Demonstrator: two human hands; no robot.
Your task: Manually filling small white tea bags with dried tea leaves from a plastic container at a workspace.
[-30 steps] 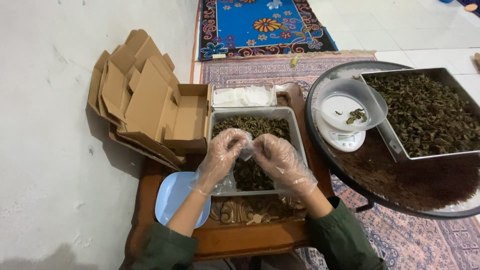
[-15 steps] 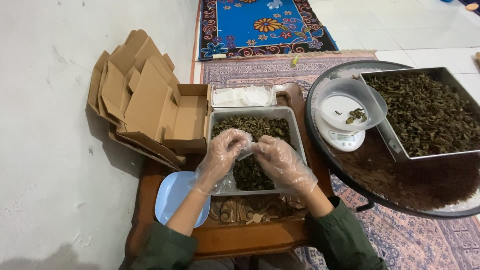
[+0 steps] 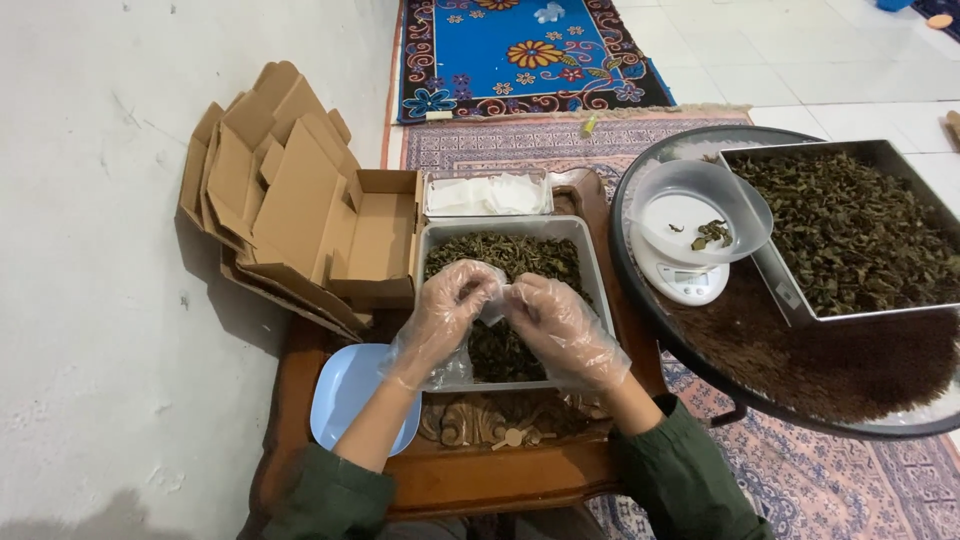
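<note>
Over the grey tray of dried leaves, the gloved left hand and right hand pinch a small white pouch between them, seemingly mid-filling, with spare pouches at twelve o'clock.
</note>
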